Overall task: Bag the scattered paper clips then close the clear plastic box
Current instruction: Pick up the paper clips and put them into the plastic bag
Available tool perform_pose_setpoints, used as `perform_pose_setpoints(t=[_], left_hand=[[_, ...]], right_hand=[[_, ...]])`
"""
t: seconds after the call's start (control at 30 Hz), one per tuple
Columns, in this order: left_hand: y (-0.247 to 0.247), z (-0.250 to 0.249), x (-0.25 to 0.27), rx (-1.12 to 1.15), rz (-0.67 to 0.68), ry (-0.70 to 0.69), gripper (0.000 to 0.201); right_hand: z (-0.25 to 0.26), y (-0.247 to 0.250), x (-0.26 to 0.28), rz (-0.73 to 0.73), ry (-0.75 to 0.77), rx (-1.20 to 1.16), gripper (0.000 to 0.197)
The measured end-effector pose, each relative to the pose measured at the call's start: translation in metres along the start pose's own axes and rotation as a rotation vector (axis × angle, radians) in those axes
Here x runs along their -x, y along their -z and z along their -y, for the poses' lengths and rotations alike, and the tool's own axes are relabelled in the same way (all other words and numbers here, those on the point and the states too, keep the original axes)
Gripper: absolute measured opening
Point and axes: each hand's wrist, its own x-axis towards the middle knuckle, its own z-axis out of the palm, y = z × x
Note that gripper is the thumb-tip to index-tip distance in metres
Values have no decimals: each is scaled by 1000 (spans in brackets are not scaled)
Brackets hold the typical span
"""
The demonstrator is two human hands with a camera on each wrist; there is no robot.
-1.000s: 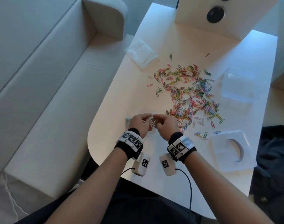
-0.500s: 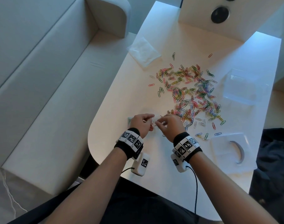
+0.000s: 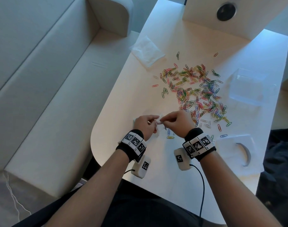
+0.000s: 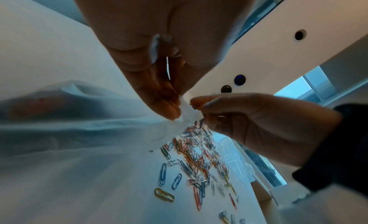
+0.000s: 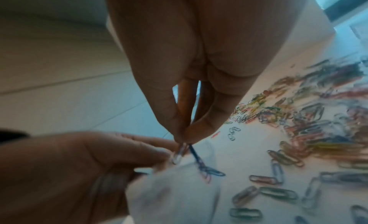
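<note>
Coloured paper clips [image 3: 197,89] lie scattered across the middle of the white table [image 3: 117,99]. My left hand [image 3: 146,125] pinches the mouth of a small clear plastic bag [image 4: 187,112] near the table's front edge. My right hand [image 3: 177,122] pinches a few paper clips [image 5: 191,155] at the bag's [image 5: 171,194] mouth. The clips hang from my fingertips [image 5: 185,133] over the opening. The clear plastic box [image 3: 248,86] sits open at the right of the pile. Its lid [image 3: 236,153] lies flat near the front right.
A second plastic bag [image 3: 146,49] lies at the table's back left. A white upright panel [image 3: 221,15] with a dark round hole stands at the back. A sofa [image 3: 41,79] runs along the table's left. Loose clips [image 3: 170,136] lie just under my hands.
My right hand went right to the pile's near edge, then came back to the bag with clips pinched. My left hand stayed on the bag.
</note>
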Motion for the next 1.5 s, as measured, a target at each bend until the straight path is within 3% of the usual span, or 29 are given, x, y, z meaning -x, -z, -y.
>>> perform_pose_setpoints(t=[0.13,0.23,0.3,0.4,0.5,0.57,0.63,0.7,0.77,0.87,0.93,1.07,1.2,1.27,1.3,1.4,1.5], left_hand=[[3,-2,3,-66,1,-70,27],[2,-1,5,-54,-6,-82,27],[1,0,8,-15,-14,-75,28],[0,1,13,69,-44,-47,27],[1,4,13,93,-53,-49,27],[4,6,12,78,-61,-57,26],[9,7,11,78,-82,-57,26],[19,8,10,67,-115,-52,26],[31,10,8,58,-145,-45,26],[45,13,7,61,-149,-11,26],[49,15,7,58,-137,1,26],[43,17,6,23,-118,19,26],[25,15,11,25,-87,27,27],[16,14,15,17,-62,33,27],[12,15,15,13,-51,35,27],[4,19,15,9,-33,48,28],[-1,22,12,-12,-18,53,27]], right_hand=[[8,10,-9,53,-26,-88,12],[13,11,-14,37,-187,-445,11],[14,5,-14,32,-248,-541,10],[3,-10,-12,2,-178,-182,12],[2,-21,-5,102,-12,129,13],[2,-23,-3,104,70,146,18],[-2,-18,-6,-55,48,3,24],[-12,-16,-14,-189,68,40,25],[-26,-22,-18,-44,170,376,29],[-53,-33,-16,240,235,856,55],[-68,-26,-15,210,231,950,62],[-81,1,-19,64,172,1020,53],[-86,16,-26,134,137,899,54],[-82,18,-28,86,170,846,26],[-83,20,-29,41,171,797,17],[-83,28,-25,-167,100,487,16],[-85,42,-15,-405,-137,115,16]])
